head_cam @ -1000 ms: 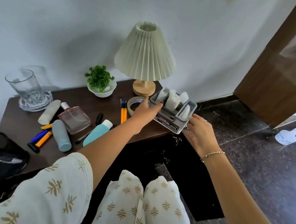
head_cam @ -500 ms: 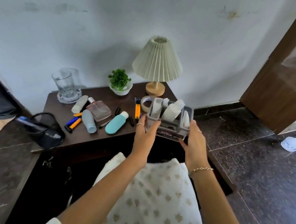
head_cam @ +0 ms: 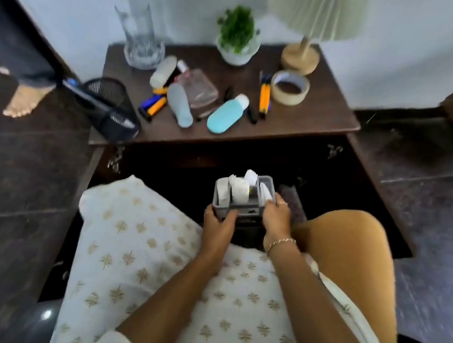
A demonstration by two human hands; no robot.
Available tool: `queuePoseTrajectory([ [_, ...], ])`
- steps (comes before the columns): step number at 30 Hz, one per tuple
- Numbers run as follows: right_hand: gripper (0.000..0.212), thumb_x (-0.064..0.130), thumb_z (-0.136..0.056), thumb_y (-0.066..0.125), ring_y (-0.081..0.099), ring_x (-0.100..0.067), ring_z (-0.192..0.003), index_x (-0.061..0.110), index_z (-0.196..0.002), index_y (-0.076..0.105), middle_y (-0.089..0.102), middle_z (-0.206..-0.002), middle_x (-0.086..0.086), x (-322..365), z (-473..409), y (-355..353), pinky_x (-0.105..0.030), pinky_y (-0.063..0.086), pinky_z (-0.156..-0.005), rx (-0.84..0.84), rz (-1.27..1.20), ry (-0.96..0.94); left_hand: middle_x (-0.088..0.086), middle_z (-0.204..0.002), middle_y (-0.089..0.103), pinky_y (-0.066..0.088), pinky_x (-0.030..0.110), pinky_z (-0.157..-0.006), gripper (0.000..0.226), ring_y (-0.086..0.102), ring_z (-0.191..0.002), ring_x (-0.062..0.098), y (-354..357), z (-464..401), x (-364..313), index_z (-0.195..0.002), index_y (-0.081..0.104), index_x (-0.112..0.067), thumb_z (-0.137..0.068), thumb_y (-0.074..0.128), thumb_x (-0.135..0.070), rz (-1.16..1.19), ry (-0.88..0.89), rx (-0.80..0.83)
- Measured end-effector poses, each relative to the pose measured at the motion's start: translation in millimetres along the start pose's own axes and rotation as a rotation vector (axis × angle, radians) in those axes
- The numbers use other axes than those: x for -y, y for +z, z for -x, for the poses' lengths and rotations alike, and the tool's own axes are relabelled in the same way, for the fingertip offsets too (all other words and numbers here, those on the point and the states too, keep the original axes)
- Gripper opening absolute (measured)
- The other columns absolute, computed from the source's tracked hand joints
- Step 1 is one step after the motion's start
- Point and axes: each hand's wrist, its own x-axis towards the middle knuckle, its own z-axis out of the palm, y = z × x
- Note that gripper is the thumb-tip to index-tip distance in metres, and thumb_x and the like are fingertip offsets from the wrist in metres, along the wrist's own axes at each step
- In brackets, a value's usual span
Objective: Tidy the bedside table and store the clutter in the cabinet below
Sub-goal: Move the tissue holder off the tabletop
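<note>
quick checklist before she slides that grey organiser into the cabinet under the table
1. Grip: left hand and right hand each hold a side of the grey plastic organiser box: ok.
2. Box level, white tubes upright inside: ok.
3. Box in front of the dark cabinet opening, below the brown wooden tabletop: ok.
4. Free space inside the cabinet: cannot tell, too dark.
5. Tabletop tidied: not ok, the turquoise bottle and the tape roll lie there.
</note>
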Motion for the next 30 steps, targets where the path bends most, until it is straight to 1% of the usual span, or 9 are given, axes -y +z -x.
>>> queuePoseTrajectory([
  [3,0.041,0.008,-0.095,0.034,0.053,-0.019,-0.079,0.013,-0.134,0.049,0.058,-0.100,-0.007,-23.3,-18.9,15.0,-0.025,0.044,-0.064,-0.009,0.102,0.063,0.006,-0.124,0.055,0.049,0.032,-0.085,0.049,0.055,-0.104,0.022,-6.4,-26.3,16.5,-0.133,0.039,-0.017,-0.089,0.059,-0.028,0.071,-0.158,-0.042],
  [5,0.038,0.008,-0.095,0.037,0.045,-0.012,-0.062,0.012,-0.130,0.051,0.055,-0.087,-0.004,-46.2,-31.9,29.2,-0.017,0.041,-0.047,0.026,0.166,0.126,0.009,-0.118,0.060,0.052,0.039,-0.090,0.048,0.059,-0.102,0.025,-9.4,-48.0,29.6,-0.128,0.041,-0.014,-0.086,0.062,-0.024,0.134,-0.234,-0.145],
  [8,0.036,0.012,-0.096,0.042,0.057,-0.019,-0.080,0.012,-0.131,0.051,0.059,-0.105,-0.009,-70.0,-44.3,52.1,-0.034,0.055,-0.072,0.082,0.168,0.194,0.014,-0.126,0.057,0.047,0.043,-0.098,0.058,0.057,-0.112,0.029,-14.5,-76.8,47.7,-0.133,0.038,-0.009,-0.084,0.066,-0.021,0.137,-0.287,-0.282],
  [11,0.037,0.011,-0.096,0.044,0.058,-0.028,-0.111,0.010,-0.132,0.050,0.059,-0.126,-0.014,-80.6,-63.7,77.6,-0.042,0.049,-0.098,0.138,0.181,0.198,0.016,-0.128,0.055,0.045,0.046,-0.101,0.059,0.055,-0.114,0.031,-22.0,-110.2,52.4,-0.133,0.036,-0.008,-0.084,0.066,-0.020,0.137,-0.311,-0.354],
  [14,0.038,0.012,-0.094,0.048,0.057,-0.027,-0.116,0.010,-0.133,0.050,0.058,-0.128,-0.014,-78.5,-84.8,101.3,-0.035,0.048,-0.096,0.121,0.206,0.180,0.016,-0.129,0.056,0.043,0.043,-0.102,0.058,0.055,-0.117,0.030,-31.1,-144.3,51.4,-0.131,0.040,-0.007,-0.083,0.067,-0.024,0.036,-0.286,-0.413],
  [21,0.045,0.008,-0.086,0.055,0.059,-0.033,-0.111,0.010,-0.131,0.051,0.057,-0.128,-0.019,-100.6,-151.0,139.6,-0.047,0.049,-0.096,0.179,0.241,0.192,0.012,-0.138,0.049,0.040,0.037,-0.105,0.057,0.048,-0.126,0.030,-48.6,-203.1,49.9,-0.140,0.037,-0.016,-0.088,0.059,-0.025,-0.081,-0.297,-0.360],
  [25,0.047,-0.003,-0.093,0.042,0.057,-0.022,-0.083,0.010,-0.139,0.040,0.055,-0.120,-0.017,-78.3,-159.0,150.6,-0.031,0.053,-0.062,0.204,0.166,0.266,0.009,-0.134,0.053,0.040,0.044,-0.106,0.074,0.052,-0.122,0.029,-56.0,-236.3,74.6,-0.136,0.038,-0.027,-0.067,0.059,-0.038,-0.032,-0.359,-0.283],
  [27,0.050,-0.005,-0.093,0.042,0.056,-0.023,-0.087,0.011,-0.140,0.038,0.053,-0.125,-0.016,-76.1,-166.6,153.7,-0.027,0.049,-0.054,0.219,0.123,0.305,0.009,-0.133,0.055,0.041,0.044,-0.106,0.068,0.054,-0.121,0.029,-57.1,-241.8,71.5,-0.135,0.040,-0.025,-0.071,0.060,-0.034,-0.028,-0.386,-0.250],
  [30,0.052,-0.004,-0.089,0.050,0.061,-0.026,-0.096,0.010,-0.138,0.042,0.058,-0.121,-0.014,-77.2,-174.1,160.7,-0.031,0.057,-0.068,0.235,0.141,0.293,0.007,-0.130,0.057,0.044,0.036,-0.100,0.050,0.055,-0.117,0.025,-57.3,-240.5,51.2,-0.134,0.043,-0.020,-0.086,0.054,-0.023,-0.030,-0.396,-0.221],
])
